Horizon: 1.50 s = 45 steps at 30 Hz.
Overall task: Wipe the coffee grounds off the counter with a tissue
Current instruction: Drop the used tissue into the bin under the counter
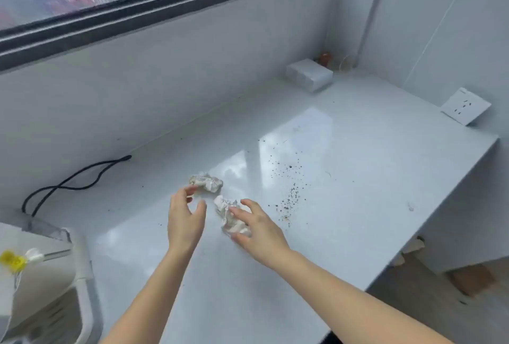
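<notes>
My right hand [259,229] is cupped loosely over a crumpled tissue [230,219] on the glossy bench [344,134]; left hand [186,219] is open, fingertips touching a second wad [206,182]. Gritty coffee grounds [289,195] are scattered just right.

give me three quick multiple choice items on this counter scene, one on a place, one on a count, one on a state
1. Where do most coffee grounds lie?
A. right of the right hand
B. left of the left hand
C. beside the black cable

2. How many crumpled tissues are on the counter?
A. one
B. two
C. four

3. The left hand is:
A. a closed fist
B. flat on the counter
C. open, fingers at a tissue

Key: 1 A, specks scatter right of the right hand. 2 B, far tissue and near tissue. 3 C, fingers spread, touching the far tissue.
</notes>
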Tool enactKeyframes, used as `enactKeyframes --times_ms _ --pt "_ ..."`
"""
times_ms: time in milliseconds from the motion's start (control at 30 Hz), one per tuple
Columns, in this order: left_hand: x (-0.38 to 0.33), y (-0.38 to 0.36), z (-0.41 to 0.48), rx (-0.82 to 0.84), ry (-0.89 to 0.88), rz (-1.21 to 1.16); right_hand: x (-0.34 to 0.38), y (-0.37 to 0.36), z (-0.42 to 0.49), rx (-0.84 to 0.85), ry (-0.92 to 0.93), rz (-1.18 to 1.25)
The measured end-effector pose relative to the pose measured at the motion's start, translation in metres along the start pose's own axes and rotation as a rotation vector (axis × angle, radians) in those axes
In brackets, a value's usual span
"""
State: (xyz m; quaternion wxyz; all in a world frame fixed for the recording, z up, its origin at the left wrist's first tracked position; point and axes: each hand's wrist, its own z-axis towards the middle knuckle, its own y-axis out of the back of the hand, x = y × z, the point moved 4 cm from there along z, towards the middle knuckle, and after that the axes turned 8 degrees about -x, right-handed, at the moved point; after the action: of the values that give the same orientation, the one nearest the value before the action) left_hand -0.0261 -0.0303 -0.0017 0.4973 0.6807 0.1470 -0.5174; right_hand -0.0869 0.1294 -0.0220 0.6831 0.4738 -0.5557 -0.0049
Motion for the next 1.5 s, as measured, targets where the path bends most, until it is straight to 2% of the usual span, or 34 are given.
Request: enactKeyframes --times_ms 100,200,333,533,733,833,1000,1067,1133,1233,1333,1433,1500 --pt "0.003 -0.009 0.045 0.016 -0.128 0.305 -0.002 -0.011 0.016 0.061 -0.022 -0.157" --pt "0.012 -0.032 0.071 0.128 -0.088 0.409 -0.022 -0.026 0.012 0.169 -0.055 -0.255" --pt "0.031 -0.060 0.071 0.165 -0.092 0.555 -0.034 -0.029 -0.005 0.100 -0.036 -0.300" --pt "0.033 -0.068 0.049 0.094 -0.144 0.363 -0.047 -0.017 -0.028 0.109 -0.165 -0.211" --pt "-0.010 -0.052 -0.029 0.006 -0.193 0.150 -0.056 -0.006 -0.065 0.215 -0.139 -0.233" --pt "-0.018 -0.049 -0.106 0.130 -0.252 0.080 -0.063 0.004 -0.102 0.312 -0.035 -0.278" --pt "-0.020 -0.057 -0.222 0.287 -0.418 0.168 -0.095 0.025 -0.183 0.411 0.124 -0.296" --pt "-0.025 -0.073 -0.260 0.351 -0.479 0.138 -0.125 0.031 -0.218 0.452 0.059 -0.269" --pt "-0.022 -0.094 -0.298 0.456 -0.504 0.124 -0.163 0.034 -0.250 0.462 -0.083 -0.235" --pt "0.017 -0.130 -0.342 0.605 -0.362 0.215 -0.218 0.034 -0.281 0.394 -0.309 -0.196" --pt "0.080 -0.159 -0.360 0.679 -0.050 0.343 -0.263 0.023 -0.294 0.350 -0.512 -0.113" --pt "0.139 -0.172 -0.364 0.617 0.369 0.400 -0.301 -0.001 -0.303 0.337 -0.705 -0.036" --pt "0.169 -0.180 -0.362 0.568 0.515 0.393 -0.320 -0.022 -0.302 0.294 -0.791 0.036"
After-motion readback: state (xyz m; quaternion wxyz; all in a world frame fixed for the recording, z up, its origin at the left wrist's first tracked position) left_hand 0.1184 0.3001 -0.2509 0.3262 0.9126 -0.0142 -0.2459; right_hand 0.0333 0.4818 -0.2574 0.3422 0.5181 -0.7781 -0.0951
